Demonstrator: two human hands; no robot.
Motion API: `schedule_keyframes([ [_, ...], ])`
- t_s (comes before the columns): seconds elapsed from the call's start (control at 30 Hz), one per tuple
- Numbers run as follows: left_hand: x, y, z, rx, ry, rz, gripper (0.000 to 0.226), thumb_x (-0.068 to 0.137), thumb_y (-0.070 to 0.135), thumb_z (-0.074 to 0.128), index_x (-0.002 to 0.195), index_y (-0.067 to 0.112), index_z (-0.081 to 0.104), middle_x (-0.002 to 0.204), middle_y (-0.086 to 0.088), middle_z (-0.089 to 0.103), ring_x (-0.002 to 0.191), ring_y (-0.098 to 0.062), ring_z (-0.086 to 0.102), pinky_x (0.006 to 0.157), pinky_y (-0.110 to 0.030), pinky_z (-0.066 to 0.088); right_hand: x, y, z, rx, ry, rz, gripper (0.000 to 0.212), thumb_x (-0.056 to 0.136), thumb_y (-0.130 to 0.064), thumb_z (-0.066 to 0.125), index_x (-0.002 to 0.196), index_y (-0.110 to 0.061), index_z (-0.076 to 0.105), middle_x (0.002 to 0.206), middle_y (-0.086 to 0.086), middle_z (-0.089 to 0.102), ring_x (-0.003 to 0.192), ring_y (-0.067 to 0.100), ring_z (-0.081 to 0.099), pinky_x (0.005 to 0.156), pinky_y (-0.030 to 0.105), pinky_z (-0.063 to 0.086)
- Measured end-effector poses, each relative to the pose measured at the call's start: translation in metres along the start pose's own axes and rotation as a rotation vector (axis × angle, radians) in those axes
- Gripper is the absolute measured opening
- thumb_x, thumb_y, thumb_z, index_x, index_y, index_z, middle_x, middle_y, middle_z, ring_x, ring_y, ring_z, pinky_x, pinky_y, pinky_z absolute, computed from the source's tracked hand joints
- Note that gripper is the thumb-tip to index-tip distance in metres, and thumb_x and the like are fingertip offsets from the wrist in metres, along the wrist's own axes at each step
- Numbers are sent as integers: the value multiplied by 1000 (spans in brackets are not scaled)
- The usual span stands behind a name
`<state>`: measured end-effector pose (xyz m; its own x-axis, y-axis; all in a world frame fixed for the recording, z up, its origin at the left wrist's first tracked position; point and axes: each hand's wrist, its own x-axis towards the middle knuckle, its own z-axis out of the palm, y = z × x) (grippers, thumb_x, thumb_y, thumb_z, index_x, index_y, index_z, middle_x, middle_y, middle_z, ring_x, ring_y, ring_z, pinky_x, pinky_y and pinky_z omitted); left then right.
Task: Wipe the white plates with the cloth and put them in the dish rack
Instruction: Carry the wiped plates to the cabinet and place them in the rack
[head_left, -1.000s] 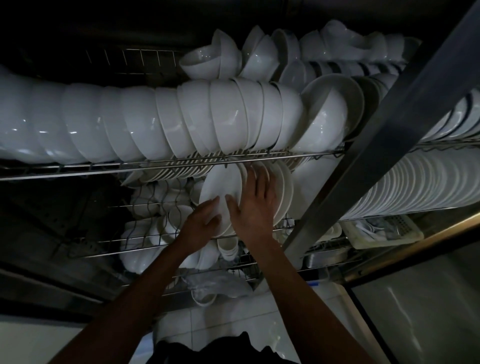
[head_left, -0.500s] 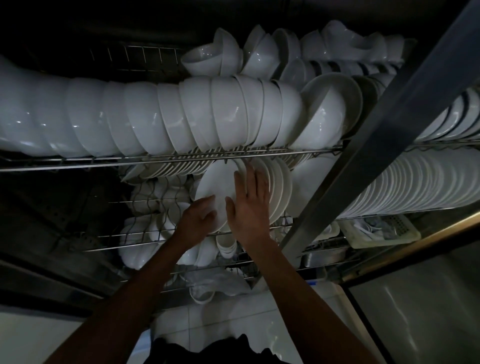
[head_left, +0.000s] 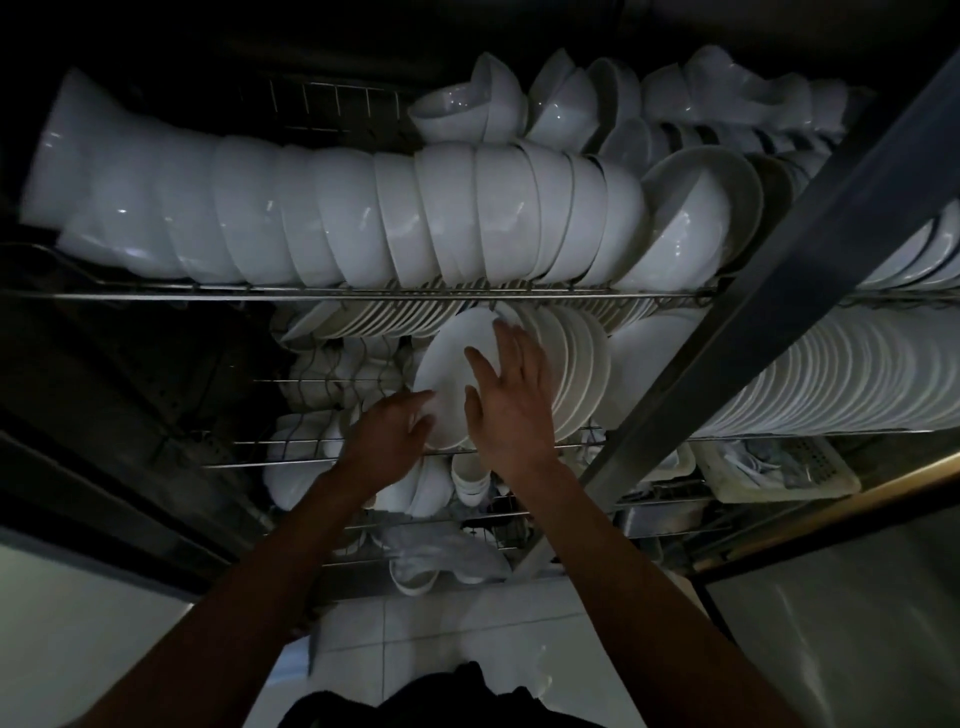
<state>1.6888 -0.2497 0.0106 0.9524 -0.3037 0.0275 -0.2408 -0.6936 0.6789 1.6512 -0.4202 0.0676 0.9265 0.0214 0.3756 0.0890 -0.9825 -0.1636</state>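
Here, at frame centre, I am watching the left hand (head_left: 390, 431) pinching the lower-left edge of a white plate (head_left: 451, 379) standing in the dish rack (head_left: 363, 295), while the right hand (head_left: 511, 400) is pressing spread, straight fingers against its face.

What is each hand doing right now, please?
Left hand: holding the plate by its lower edge.
Right hand: open, fingers flat on the plate.
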Motion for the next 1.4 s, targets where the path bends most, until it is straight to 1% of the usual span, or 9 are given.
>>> schedule_keyframes([
  [0.13,-18,-2,-32,204,23,33,42,100,28,56,140,16,57,138,-11,61,123,-31,57,100,-38,47,0,-25,0,71,25,-117,45,87,-13,67,131,-8,62,149,20,45,137,41,42,117,54,28],
  [0.27,-54,-14,-68,344,101,35,43,97,33,58,139,21,59,134,-9,64,118,-32,60,92,-39,48,-7,-63,0,163,-85,-197,46,90,-12,61,135,-11,57,144,16,52,130,36,49,108,47,40],
  [0.5,-142,-54,-121,307,134,-118,46,95,33,57,141,29,55,135,-7,63,118,-32,61,91,-42,53,-39,-144,24,162,-389,-338,42,97,-27,52,139,-21,54,137,4,60,123,27,52,101,40,44],
  [0.63,-191,-76,-147,350,115,-205,40,98,39,47,133,25,60,126,-7,65,114,-32,61,88,-37,50,-59,-196,36,176,-452,-430,38,97,-29,51,135,-23,55,132,3,62,118,28,55,95,41,47],
  [0.73,-231,-86,-167,360,136,-217,54,93,47,32,128,20,64,117,-10,67,106,-34,63,85,-39,52,-73,-238,38,225,-481,-504,37,99,-29,50,135,-24,56,133,2,61,114,28,58,91,38,49],
  [0.87,-281,-112,-187,426,199,-252,39,101,34,46,137,22,58,124,-8,66,112,-31,61,89,-39,50,-95,-291,42,321,-555,-581,32,100,-30,49,130,-24,60,129,0,63,111,23,60,83,29,46],
  [1.1,-372,-169,-236,492,336,-503,46,102,38,45,147,27,47,135,-1,62,120,-26,57,91,-36,49,-119,-397,45,371,-685,-765,41,103,-32,48,142,-23,50,140,4,56,125,24,54,103,42,47],
  [1.3,-454,-202,-278,449,472,-745,45,102,37,47,145,27,48,130,0,64,119,-26,58,89,-42,53,-129,-502,42,326,-618,-1041,31,100,-28,48,128,-20,57,125,2,63,111,23,59,92,44,53],
  [1.4,-492,-219,-294,409,548,-856,45,101,36,49,145,29,48,129,0,64,117,-27,58,88,-42,52,-135,-556,45,283,-617,-1146,30,99,-32,47,124,-20,58,127,1,62,114,27,58,94,46,51],
])
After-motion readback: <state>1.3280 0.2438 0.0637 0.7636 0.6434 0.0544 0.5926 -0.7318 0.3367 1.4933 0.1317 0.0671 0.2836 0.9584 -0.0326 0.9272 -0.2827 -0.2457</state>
